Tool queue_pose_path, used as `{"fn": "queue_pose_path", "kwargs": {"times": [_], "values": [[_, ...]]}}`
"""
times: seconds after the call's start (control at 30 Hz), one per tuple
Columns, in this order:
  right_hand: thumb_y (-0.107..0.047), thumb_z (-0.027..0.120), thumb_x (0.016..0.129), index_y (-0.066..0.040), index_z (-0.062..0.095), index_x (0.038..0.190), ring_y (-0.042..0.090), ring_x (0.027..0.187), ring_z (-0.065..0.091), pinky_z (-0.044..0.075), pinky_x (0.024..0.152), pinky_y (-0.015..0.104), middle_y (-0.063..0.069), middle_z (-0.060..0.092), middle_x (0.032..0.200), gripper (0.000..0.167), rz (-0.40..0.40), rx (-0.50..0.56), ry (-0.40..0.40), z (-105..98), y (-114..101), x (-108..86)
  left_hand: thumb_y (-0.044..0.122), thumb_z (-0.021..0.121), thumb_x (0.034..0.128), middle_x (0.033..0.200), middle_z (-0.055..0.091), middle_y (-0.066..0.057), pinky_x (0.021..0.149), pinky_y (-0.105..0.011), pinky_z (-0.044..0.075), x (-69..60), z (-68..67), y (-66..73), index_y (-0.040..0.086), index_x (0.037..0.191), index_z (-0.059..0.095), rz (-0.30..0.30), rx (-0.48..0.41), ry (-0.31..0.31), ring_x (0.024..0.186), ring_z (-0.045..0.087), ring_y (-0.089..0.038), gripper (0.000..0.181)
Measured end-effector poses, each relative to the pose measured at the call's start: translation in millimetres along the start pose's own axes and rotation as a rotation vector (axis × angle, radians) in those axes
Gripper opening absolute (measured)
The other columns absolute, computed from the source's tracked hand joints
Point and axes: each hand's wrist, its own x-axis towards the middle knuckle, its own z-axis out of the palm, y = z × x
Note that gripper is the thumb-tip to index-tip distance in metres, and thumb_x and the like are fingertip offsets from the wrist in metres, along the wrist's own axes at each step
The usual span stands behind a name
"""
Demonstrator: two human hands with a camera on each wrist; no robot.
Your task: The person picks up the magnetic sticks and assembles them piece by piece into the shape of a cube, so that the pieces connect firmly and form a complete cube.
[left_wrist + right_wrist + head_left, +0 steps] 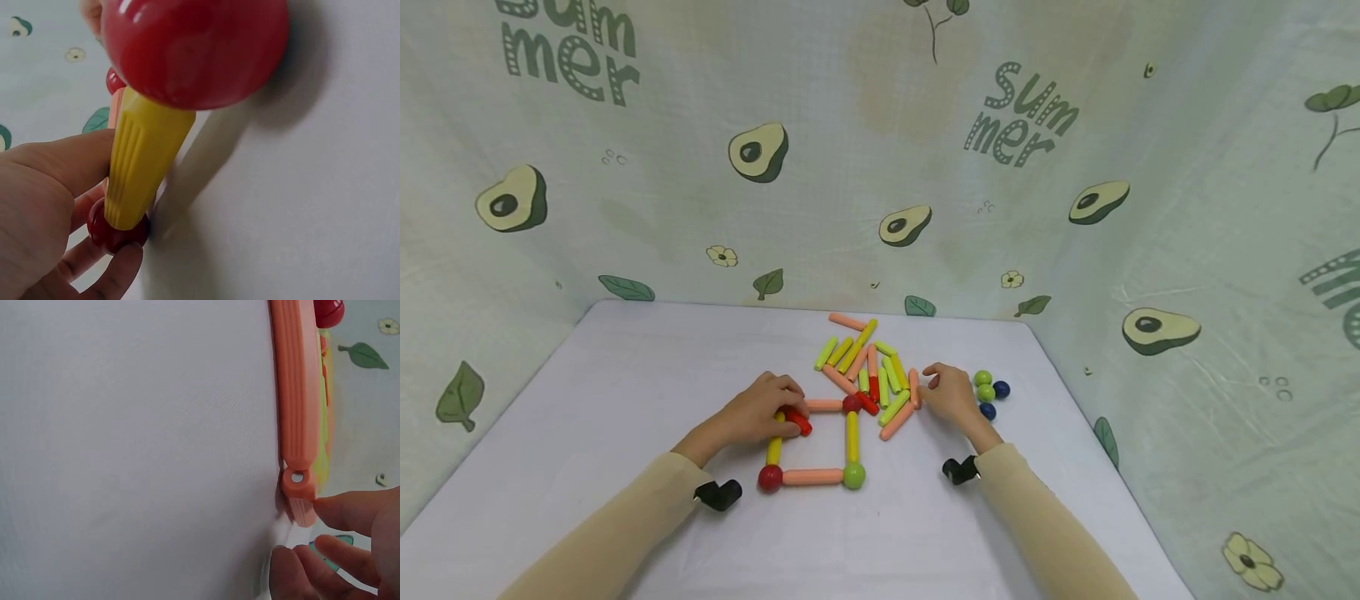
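Observation:
My left hand (767, 406) pinches a short red stick (800, 422) between thumb and fingers, over the far left corner of a square of sticks and balls. In the left wrist view, its fingers also touch the red ball (119, 234) at that corner, joined to a yellow stick (147, 147). The square's near side is an orange stick (812, 477) between a red ball (771, 477) and a green ball (853, 476). My right hand (951, 396), fingers loosely bent, holds nothing. Its thumb is at the end of an orange stick (302, 503); contact is unclear.
A loose pile of yellow, green, orange and red sticks (883, 383) lies beyond and right of the square. Several green and blue balls (985, 392) sit right of my right hand. A printed cloth (835, 208) hangs behind the white table (662, 367).

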Motion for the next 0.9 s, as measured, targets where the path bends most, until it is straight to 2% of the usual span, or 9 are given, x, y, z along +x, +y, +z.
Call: {"fn": "queue_pose_path", "kwargs": {"times": [0.2, 0.37, 0.7, 0.9], "values": [[-0.027, 0.075, 0.098, -0.005, 0.07, 0.132, 0.022, 0.082, 0.062, 0.052, 0.071, 0.033, 0.011, 0.07, 0.101, 0.042, 0.039, 0.037, -0.071, 4.0, 3.2, 2.4, 0.026, 0.084, 0.0928, 0.127, 0.064, -0.001, 0.092, -0.041, 0.05, 0.3, -3.4, -1.9, 0.031, 0.106, 0.078, 0.005, -0.049, -0.014, 0.119, 0.048, -0.026, 0.015], [-0.022, 0.072, 0.098, -0.004, 0.068, 0.137, 0.021, 0.081, 0.063, 0.053, 0.07, 0.032, 0.011, 0.07, 0.102, 0.043, 0.03, 0.024, -0.114, 2.8, 1.0, 3.9, 0.025, 0.085, 0.0926, 0.126, 0.065, -0.002, 0.093, -0.04, 0.049, 1.6, -5.1, -1.5, 0.029, 0.107, 0.078, 0.007, -0.059, -0.023, 0.119, 0.05, -0.027, 0.016], [-0.022, 0.074, 0.097, -0.001, 0.065, 0.138, 0.02, 0.076, 0.062, 0.051, 0.067, 0.029, 0.009, 0.069, 0.095, 0.047, 0.035, 0.0, -0.158, -2.3, -3.4, 4.1, 0.023, 0.086, 0.0916, 0.125, 0.066, -0.002, 0.093, -0.04, 0.049, 2.2, -4.6, -2.1, 0.028, 0.107, 0.079, 0.021, -0.064, -0.023, 0.119, 0.051, -0.027, 0.018], [-0.016, 0.075, 0.096, 0.001, 0.069, 0.133, 0.016, 0.064, 0.065, 0.051, 0.059, 0.025, 0.012, 0.071, 0.099, 0.041, 0.055, 0.008, -0.163, -6.1, -0.9, 5.5, 0.022, 0.086, 0.0914, 0.125, 0.066, -0.002, 0.092, -0.041, 0.05, 1.1, -5.2, -0.4, 0.029, 0.106, 0.079, 0.02, -0.076, -0.021, 0.118, 0.05, -0.028, 0.017]]}}
